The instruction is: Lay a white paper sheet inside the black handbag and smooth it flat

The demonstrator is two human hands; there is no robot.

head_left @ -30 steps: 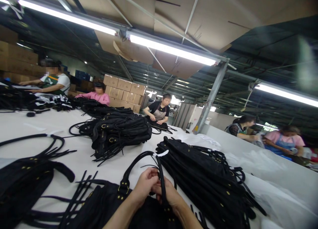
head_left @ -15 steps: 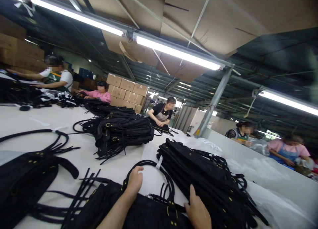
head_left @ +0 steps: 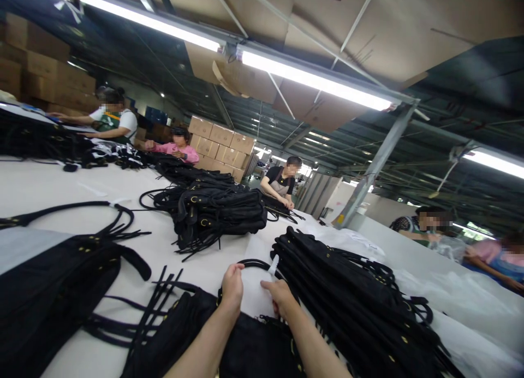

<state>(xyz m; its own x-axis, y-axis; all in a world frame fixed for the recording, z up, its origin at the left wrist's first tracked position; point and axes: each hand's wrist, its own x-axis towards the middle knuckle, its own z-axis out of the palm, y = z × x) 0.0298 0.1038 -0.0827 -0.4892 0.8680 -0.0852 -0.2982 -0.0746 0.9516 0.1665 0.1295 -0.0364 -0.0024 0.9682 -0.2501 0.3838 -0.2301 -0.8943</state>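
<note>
My left hand [head_left: 232, 284] and right hand [head_left: 278, 296] pinched the bag handle [head_left: 256, 264], arching away from me; bag stack [head_left: 352, 296] crowded right

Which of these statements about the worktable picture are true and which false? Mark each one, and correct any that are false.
1. Both hands are on the black handle loop of the bag nearest the camera. True: the left hand and the right hand grip the handle.
2. A white tie sits on that handle. True: the tie is by the right hand.
3. The stack of bags to the right is red. False: the stack is black.
4. The table is bright green. False: the table is white.
5. Nobody else is in view. False: several people work at the tables.
</note>
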